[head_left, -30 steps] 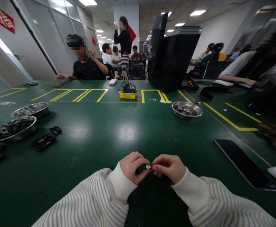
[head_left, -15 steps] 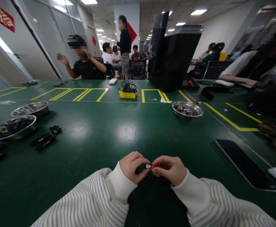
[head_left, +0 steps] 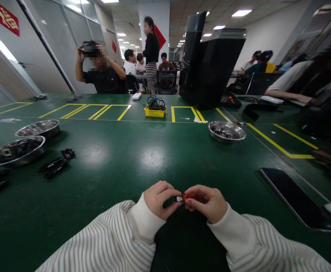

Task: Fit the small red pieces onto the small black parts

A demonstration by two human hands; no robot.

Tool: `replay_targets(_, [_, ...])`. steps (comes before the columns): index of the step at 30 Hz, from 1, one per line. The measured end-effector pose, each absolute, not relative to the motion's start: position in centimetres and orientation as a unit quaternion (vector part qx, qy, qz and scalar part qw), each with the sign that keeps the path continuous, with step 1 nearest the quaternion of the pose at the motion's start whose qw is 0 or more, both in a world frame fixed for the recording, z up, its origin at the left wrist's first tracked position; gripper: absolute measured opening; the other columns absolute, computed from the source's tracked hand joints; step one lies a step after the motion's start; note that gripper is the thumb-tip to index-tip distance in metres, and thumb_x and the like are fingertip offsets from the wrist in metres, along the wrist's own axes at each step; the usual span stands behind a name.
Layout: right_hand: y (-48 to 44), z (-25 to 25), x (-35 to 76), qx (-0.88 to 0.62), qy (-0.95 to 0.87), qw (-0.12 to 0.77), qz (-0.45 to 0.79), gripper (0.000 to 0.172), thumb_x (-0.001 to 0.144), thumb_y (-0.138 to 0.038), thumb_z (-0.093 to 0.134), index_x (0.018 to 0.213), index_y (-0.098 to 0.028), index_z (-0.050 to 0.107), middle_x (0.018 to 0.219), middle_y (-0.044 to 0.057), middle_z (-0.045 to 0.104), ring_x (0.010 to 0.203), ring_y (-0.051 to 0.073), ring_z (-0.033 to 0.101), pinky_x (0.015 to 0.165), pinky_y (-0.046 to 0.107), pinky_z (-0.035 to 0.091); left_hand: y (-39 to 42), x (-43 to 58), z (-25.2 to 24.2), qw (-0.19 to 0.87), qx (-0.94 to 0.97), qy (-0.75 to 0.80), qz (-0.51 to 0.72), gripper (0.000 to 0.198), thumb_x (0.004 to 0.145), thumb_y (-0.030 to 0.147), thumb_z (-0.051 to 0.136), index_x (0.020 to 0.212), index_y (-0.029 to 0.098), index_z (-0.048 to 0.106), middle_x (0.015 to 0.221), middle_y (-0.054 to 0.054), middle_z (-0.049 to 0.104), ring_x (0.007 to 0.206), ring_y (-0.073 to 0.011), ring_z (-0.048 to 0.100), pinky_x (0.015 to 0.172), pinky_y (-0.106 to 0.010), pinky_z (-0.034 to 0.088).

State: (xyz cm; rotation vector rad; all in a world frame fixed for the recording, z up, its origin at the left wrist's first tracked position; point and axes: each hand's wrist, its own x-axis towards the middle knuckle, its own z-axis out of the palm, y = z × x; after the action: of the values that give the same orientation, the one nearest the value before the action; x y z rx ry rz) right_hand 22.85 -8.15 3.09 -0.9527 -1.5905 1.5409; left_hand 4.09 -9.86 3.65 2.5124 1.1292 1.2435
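Close to my body, just above the green table (head_left: 120,173), my two hands meet at a small black-and-silver part (head_left: 178,198) with an orange-red end (head_left: 185,197). Its exact kind is too small to tell. My left hand (head_left: 160,200) pinches the black-and-silver side between thumb and index finger. On the other side, the thumb and fingers of my right hand (head_left: 207,202) close at the orange-red end. Fingertips hide some of the part.
At left are two metal bowls (head_left: 37,128), the nearer full of dark parts, and black packets (head_left: 54,166). A third bowl (head_left: 227,138) stands right of centre. A black phone (head_left: 295,198) lies at right. Farther back are a yellow tray (head_left: 154,113) of cables and a seated person (head_left: 103,77).
Both hands keep the small part between them, and more of its orange-red end shows. The view has shifted slightly. The person opposite has raised both hands to the headset.
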Motion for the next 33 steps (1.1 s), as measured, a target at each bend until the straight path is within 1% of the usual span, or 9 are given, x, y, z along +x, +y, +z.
replay_targets(4, [-8.21,3.09,22.83,-0.366,-0.633,0.358,0.58,0.016,0.068,-0.024,0.066,0.078,-0.012,0.066,0.063,0.004,0.067,0.054,0.013,0.065,0.052,0.021,0.056,-9.8,4.13,3.7,0.052,0.827,0.365,0.424,0.014,0.075,0.023,0.054,0.081,0.014,0.063,0.067,-0.004,0.059,0.06,-0.0111,0.055,0.053,-0.021,0.046])
replay_targets(9, [-8.22,3.04,22.96,-0.363,-0.655,0.365,0.554,0.016,0.068,-0.023,0.065,0.079,-0.012,0.067,0.061,0.005,0.067,0.052,0.013,0.064,0.05,0.021,0.056,-9.78,4.09,3.75,0.046,0.826,0.36,0.432,0.014,0.075,0.024,0.054,0.081,0.015,0.063,0.067,-0.004,0.059,0.059,-0.0106,0.054,0.053,-0.02,0.045])
replay_targets(17, [-8.22,3.0,22.91,-0.353,-0.658,0.37,0.553,0.015,0.069,-0.021,0.065,0.081,-0.012,0.067,0.063,0.006,0.068,0.052,0.013,0.065,0.049,0.019,0.056,-9.74,3.97,3.42,0.035,0.827,0.351,0.437,0.015,0.074,0.024,0.056,0.082,0.014,0.064,0.065,-0.004,0.058,0.058,-0.0103,0.054,0.051,-0.02,0.044])
replay_targets(25, [-8.2,3.15,22.9,-0.352,-0.678,0.381,0.521,0.014,0.069,-0.02,0.065,0.079,-0.011,0.068,0.064,0.006,0.068,0.051,0.014,0.064,0.049,0.02,0.056,-9.73,4.05,3.53,0.026,0.827,0.348,0.44,0.015,0.074,0.024,0.056,0.081,0.014,0.064,0.065,-0.004,0.058,0.057,-0.0097,0.054,0.05,-0.019,0.044])
replay_targets(29, [-8.36,3.09,22.72,-0.359,-0.674,0.372,0.528,0.016,0.069,-0.022,0.065,0.08,-0.011,0.067,0.062,0.006,0.068,0.051,0.014,0.064,0.048,0.02,0.055,-9.7,4.09,3.51,0.028,0.826,0.341,0.447,0.014,0.074,0.024,0.057,0.08,0.013,0.064,0.064,-0.004,0.058,0.056,-0.0102,0.054,0.05,-0.02,0.044])
replay_targets(33, [-8.5,3.36,22.36,-0.373,-0.647,0.376,0.548,0.015,0.066,-0.023,0.066,0.076,-0.012,0.066,0.06,0.005,0.067,0.05,0.012,0.063,0.046,0.018,0.053,-9.66,4.05,3.31,0.033,0.827,0.346,0.441,0.015,0.074,0.024,0.056,0.08,0.013,0.064,0.064,-0.004,0.058,0.057,-0.0106,0.054,0.05,-0.02,0.045])
